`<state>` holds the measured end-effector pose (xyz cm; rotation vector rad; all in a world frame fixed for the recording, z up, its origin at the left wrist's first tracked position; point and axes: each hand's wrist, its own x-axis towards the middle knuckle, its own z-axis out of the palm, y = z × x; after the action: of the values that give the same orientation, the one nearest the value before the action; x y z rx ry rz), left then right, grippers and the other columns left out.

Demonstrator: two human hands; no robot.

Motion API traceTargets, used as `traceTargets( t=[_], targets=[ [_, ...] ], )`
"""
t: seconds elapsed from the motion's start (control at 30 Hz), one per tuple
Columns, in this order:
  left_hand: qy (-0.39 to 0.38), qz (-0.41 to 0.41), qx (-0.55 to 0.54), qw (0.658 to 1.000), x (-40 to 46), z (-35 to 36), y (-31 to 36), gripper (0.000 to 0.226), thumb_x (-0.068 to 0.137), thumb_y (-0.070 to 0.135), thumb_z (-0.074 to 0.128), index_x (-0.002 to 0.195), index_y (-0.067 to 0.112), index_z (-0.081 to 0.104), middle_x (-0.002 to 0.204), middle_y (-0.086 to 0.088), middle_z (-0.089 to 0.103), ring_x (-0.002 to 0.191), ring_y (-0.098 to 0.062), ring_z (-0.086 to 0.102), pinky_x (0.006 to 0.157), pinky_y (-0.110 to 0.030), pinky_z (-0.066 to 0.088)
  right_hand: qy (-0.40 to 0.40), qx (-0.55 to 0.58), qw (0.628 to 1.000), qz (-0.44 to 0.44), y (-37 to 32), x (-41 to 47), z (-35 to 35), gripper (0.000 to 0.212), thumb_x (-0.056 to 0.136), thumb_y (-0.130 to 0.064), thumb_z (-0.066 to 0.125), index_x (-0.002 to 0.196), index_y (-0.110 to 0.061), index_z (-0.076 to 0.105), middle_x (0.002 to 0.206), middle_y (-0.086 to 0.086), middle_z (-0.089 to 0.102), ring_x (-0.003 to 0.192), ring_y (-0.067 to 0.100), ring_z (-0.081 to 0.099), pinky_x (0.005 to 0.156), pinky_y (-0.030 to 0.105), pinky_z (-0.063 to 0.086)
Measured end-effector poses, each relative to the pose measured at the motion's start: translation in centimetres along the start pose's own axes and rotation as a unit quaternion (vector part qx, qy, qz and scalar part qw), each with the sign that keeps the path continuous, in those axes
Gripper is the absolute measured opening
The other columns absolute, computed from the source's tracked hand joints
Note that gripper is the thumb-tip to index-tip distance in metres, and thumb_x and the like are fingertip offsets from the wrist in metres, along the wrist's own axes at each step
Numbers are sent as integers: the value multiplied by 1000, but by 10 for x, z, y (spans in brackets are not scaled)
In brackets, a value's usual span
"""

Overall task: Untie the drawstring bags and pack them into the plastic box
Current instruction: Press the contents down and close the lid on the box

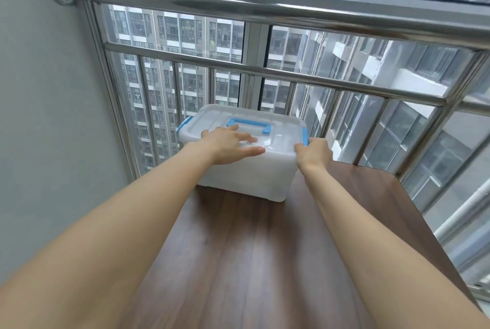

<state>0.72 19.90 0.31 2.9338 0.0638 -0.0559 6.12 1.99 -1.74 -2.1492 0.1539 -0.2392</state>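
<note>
- While lid is on, plastic box (248,169) sits at far end of wooden table (265,249), near the railing (291,78).
- left hand (230,147) lies flat on lid (278,127), fingers straight, beside blue handle (249,125).
- right hand (313,155) grips right lid edge at blue latch (305,134), fingers curled.

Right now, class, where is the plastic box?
In the head view the plastic box stands at the wooden table's far end, by the steel railing, under the left hand.
</note>
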Motion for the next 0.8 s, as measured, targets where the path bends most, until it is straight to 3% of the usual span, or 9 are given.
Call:
traceTargets(
  t=[0.07,0.13,0.23,0.33,0.43,0.53,0.63,0.7,0.8],
  targets=[
    [19,2,-58,998,4,1,-5,52,89,67,29,129,42,49,155,1,25,141,-26,26,112,-51,21,0,-30,1000,-9,-3,0,-1,25,89,-8,47,103,8,59,90,16,53,83,32,51,52,27,30],
    [100,-17,-150,983,9,-1,-14,43,97,48,34,128,25,54,147,-4,39,134,-25,36,108,-43,30,5,-57,998,-21,-5,-1,0,25,91,-5,44,108,9,56,96,17,53,91,32,52,63,28,34],
    [212,-113,-136,961,16,-9,-32,39,99,29,39,135,15,45,143,-10,41,133,-28,34,106,-43,30,3,-73,994,-76,-6,-2,3,34,90,3,38,122,4,52,124,19,49,115,34,47,89,32,37],
    [189,-233,-173,938,27,-11,-53,56,97,35,43,143,7,28,146,-19,34,136,-35,28,111,-47,29,-27,-102,989,-103,-7,-1,1,44,92,3,35,134,-2,46,141,17,37,130,32,36,105,35,30],
    [137,-303,-273,903,35,-10,-66,77,94,43,47,148,3,11,150,-21,28,136,-39,30,110,-47,32,-28,-143,980,-136,-12,1,1,42,92,-5,39,134,-6,48,142,15,39,132,31,33,106,37,30],
    [118,-283,-311,899,37,-11,-69,66,94,37,51,142,-2,29,139,-20,43,120,-35,49,90,-35,43,-62,-190,967,-157,-18,-1,7,42,95,-22,41,134,-10,47,143,13,40,133,30,29,106,39,29],
    [159,-262,-283,909,42,-11,-69,45,91,32,58,120,-1,51,126,-19,51,105,-33,57,75,-33,43,-64,-248,954,-156,-19,-5,11,42,94,-28,39,131,-11,50,140,15,42,130,33,29,104,38,29],
    [179,-267,-262,910,44,-10,-66,41,89,31,61,114,-1,54,123,-20,53,103,-34,58,77,-36,47,-50,-253,954,-153,-19,-6,13,41,94,-29,39,130,-13,51,139,14,43,129,33,30,103,38,29],
    [197,-278,-237,910,48,-7,-64,37,89,29,63,112,1,55,122,-19,54,110,-36,54,92,-46,48,-42,-244,958,-147,-19,-8,14,42,94,-29,39,132,-15,49,140,12,42,130,32,29,104,38,29]
  ],
)
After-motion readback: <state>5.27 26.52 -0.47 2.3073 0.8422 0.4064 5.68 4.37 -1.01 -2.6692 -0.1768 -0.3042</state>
